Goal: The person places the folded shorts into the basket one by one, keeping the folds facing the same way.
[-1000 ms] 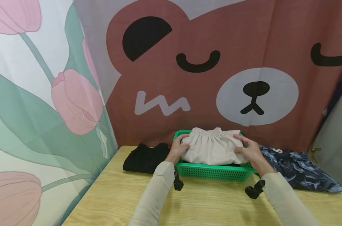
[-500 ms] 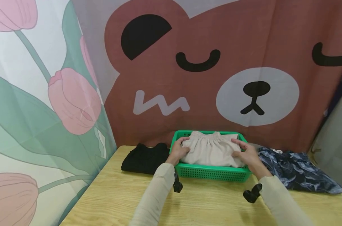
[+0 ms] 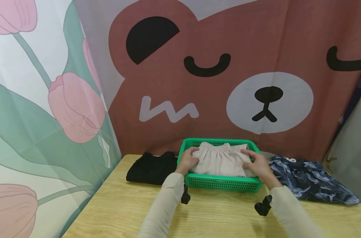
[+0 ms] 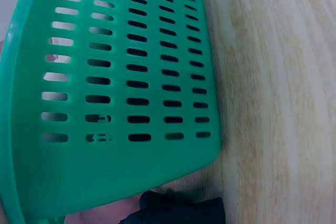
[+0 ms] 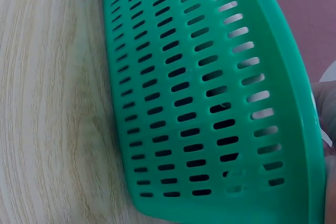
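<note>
A folded beige garment point(image 3: 220, 161) with a gathered elastic waist lies in the green perforated basket point(image 3: 223, 183). At its left side my left hand point(image 3: 187, 162) holds the edge, thumb on top of the cloth. My right hand point(image 3: 260, 167) holds the right edge between thumb and fingers. Both hands reach over the basket's rim, and their fingers under the cloth are hidden. The left wrist view is mostly filled by the basket wall point(image 4: 105, 171). In the right wrist view the basket side point(image 5: 173, 129) covers the work, with a sliver of my right hand point(image 5: 329, 111) at the edge.
A folded black garment point(image 3: 152, 168) lies left of the basket. To the right is a dark blue patterned garment point(image 3: 311, 181) with a white cord. All rest on a wooden table point(image 3: 216, 215), with a bear-printed curtain point(image 3: 168, 138) behind.
The beige garment has gone down deeper into the basket, with both hands lowering along with it. My right hand has shifted slightly left. More of the basket's back rim shows now.
</note>
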`<state>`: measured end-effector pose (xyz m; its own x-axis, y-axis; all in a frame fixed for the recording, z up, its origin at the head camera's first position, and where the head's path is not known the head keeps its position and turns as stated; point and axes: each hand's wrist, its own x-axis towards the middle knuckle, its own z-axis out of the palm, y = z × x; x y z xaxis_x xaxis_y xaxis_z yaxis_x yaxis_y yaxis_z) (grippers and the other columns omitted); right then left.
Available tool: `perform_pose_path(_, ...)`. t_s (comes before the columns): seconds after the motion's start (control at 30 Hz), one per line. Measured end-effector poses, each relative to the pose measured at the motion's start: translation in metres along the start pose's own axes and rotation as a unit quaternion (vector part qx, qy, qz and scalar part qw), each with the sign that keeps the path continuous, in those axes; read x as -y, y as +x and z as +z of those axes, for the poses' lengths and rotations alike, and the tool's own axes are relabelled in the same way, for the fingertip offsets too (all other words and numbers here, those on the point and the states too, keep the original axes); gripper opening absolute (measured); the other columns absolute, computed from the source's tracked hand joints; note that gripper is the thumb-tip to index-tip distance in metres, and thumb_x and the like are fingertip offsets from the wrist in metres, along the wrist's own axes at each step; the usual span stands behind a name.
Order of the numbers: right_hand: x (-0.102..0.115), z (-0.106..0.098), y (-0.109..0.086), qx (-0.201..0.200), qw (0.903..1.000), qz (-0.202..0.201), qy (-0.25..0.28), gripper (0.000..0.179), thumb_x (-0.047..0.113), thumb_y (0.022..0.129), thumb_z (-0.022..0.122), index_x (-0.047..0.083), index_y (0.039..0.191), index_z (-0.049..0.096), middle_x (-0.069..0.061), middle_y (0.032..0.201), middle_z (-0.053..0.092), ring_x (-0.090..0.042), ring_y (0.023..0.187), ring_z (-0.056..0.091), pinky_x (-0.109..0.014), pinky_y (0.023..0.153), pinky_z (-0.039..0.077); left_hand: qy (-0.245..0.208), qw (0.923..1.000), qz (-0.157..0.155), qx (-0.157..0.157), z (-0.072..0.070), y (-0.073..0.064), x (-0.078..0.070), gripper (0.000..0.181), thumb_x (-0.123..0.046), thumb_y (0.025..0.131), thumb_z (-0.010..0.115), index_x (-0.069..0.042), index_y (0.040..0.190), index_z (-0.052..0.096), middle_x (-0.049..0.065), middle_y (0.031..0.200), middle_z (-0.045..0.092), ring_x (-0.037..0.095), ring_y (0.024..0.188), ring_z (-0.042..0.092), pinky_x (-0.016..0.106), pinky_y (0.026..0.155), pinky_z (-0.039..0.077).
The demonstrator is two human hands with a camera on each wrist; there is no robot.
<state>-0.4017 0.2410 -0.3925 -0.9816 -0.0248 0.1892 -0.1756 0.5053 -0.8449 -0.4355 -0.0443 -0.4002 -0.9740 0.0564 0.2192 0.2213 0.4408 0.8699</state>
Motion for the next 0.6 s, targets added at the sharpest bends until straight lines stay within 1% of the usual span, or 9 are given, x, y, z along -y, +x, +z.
perform_pose_path(0.1, 0.0020, 0.0011, -0.0011, 0.000, 0.9998, -0.007, -0.017, 0.065, -0.006, 0.083, 0.065, 0.002, 0.145, 0.044, -0.026, 0.151, 0.028, -0.045, 0.128, 0.038, -0.042, 0.082, 0.046, 0.035, 0.9992, 0.018, 0.004, -0.0005, -0.0003, 0.0000, 0.050, 0.011, 0.080, 0.062, -0.009, 0.126, 0.063, 0.010, 0.129, 0.058, 0.023, 0.104, 0.055, 0.032, 0.074, 0.044)
perform_pose_path(0.2, 0.0021, 0.0018, -0.0019, -0.004, 0.9988, -0.021, -0.043, 0.063, -0.005, 0.083, 0.066, 0.002, 0.143, 0.046, -0.029, 0.149, 0.030, -0.044, 0.123, 0.043, -0.041, 0.079, 0.045, 0.070, 0.9969, 0.036, 0.006, -0.0010, -0.0011, -0.0008, 0.049, 0.010, 0.079, 0.062, -0.008, 0.125, 0.064, 0.010, 0.126, 0.061, 0.022, 0.106, 0.056, 0.031, 0.077, 0.045)
perform_pose_path(0.27, 0.0007, 0.0027, -0.0018, -0.007, 0.9975, -0.036, -0.060, 0.061, -0.005, 0.083, 0.066, 0.001, 0.141, 0.049, -0.030, 0.146, 0.035, -0.041, 0.110, 0.051, -0.039, 0.073, 0.045, 0.086, 0.9952, 0.046, 0.006, -0.0011, -0.0016, -0.0018, 0.048, 0.010, 0.079, 0.063, -0.007, 0.124, 0.064, 0.011, 0.124, 0.062, 0.024, 0.109, 0.056, 0.033, 0.080, 0.045)
perform_pose_path(0.3, -0.0001, 0.0033, -0.0018, -0.009, 0.9965, -0.042, -0.071, 0.059, -0.005, 0.083, 0.066, 0.001, 0.140, 0.051, -0.030, 0.141, 0.042, -0.038, 0.097, 0.055, -0.037, 0.067, 0.045, 0.093, 0.9943, 0.050, 0.006, -0.0012, -0.0020, -0.0023, 0.048, 0.010, 0.079, 0.063, -0.006, 0.123, 0.064, 0.011, 0.123, 0.062, 0.026, 0.110, 0.056, 0.034, 0.082, 0.046)
perform_pose_path(0.37, -0.0020, 0.0046, -0.0014, -0.010, 0.9947, -0.054, -0.087, 0.057, -0.005, 0.082, 0.065, 0.002, 0.137, 0.054, -0.029, 0.117, 0.058, -0.027, 0.069, 0.052, -0.034, 0.056, 0.041, 0.111, 0.9919, 0.062, 0.006, -0.0010, -0.0022, -0.0032, 0.046, 0.009, 0.078, 0.065, -0.005, 0.122, 0.065, 0.012, 0.122, 0.062, 0.029, 0.113, 0.055, 0.037, 0.086, 0.047)
perform_pose_path(0.43, -0.0042, 0.0058, -0.0006, -0.008, 0.9931, -0.063, -0.099, 0.055, -0.005, 0.081, 0.062, 0.002, 0.136, 0.055, -0.020, 0.086, 0.063, -0.018, 0.052, 0.039, -0.032, 0.048, 0.036, 0.126, 0.9895, 0.070, 0.012, -0.0008, -0.0026, -0.0036, 0.045, 0.008, 0.079, 0.065, -0.004, 0.122, 0.064, 0.013, 0.121, 0.062, 0.031, 0.115, 0.054, 0.040, 0.088, 0.046)
perform_pose_path(0.5, -0.0054, 0.0070, -0.0003, -0.007, 0.9912, -0.068, -0.114, 0.055, -0.006, 0.080, 0.059, 0.003, 0.135, 0.056, -0.008, 0.061, 0.051, -0.013, 0.044, 0.027, -0.031, 0.044, 0.032, 0.140, 0.9870, 0.078, 0.016, -0.0004, -0.0028, -0.0034, 0.043, 0.007, 0.079, 0.066, -0.002, 0.121, 0.064, 0.014, 0.121, 0.062, 0.033, 0.115, 0.054, 0.041, 0.090, 0.046)
perform_pose_path(0.53, -0.0057, 0.0076, -0.0003, -0.007, 0.9903, -0.070, -0.120, 0.055, -0.006, 0.080, 0.058, 0.003, 0.134, 0.057, -0.005, 0.055, 0.045, -0.012, 0.043, 0.026, -0.030, 0.043, 0.031, 0.147, 0.9855, 0.083, 0.019, 0.0001, -0.0027, -0.0032, 0.043, 0.007, 0.079, 0.066, -0.002, 0.121, 0.064, 0.015, 0.120, 0.062, 0.034, 0.115, 0.053, 0.042, 0.090, 0.046)
perform_pose_path(0.6, -0.0055, 0.0086, -0.0011, -0.009, 0.9884, -0.076, -0.131, 0.053, -0.006, 0.080, 0.057, 0.002, 0.133, 0.057, -0.001, 0.052, 0.040, -0.011, 0.041, 0.027, -0.030, 0.043, 0.031, 0.155, 0.9836, 0.088, 0.026, 0.0011, -0.0026, -0.0025, 0.041, 0.006, 0.080, 0.065, 0.000, 0.121, 0.064, 0.017, 0.119, 0.061, 0.034, 0.115, 0.053, 0.043, 0.091, 0.045)
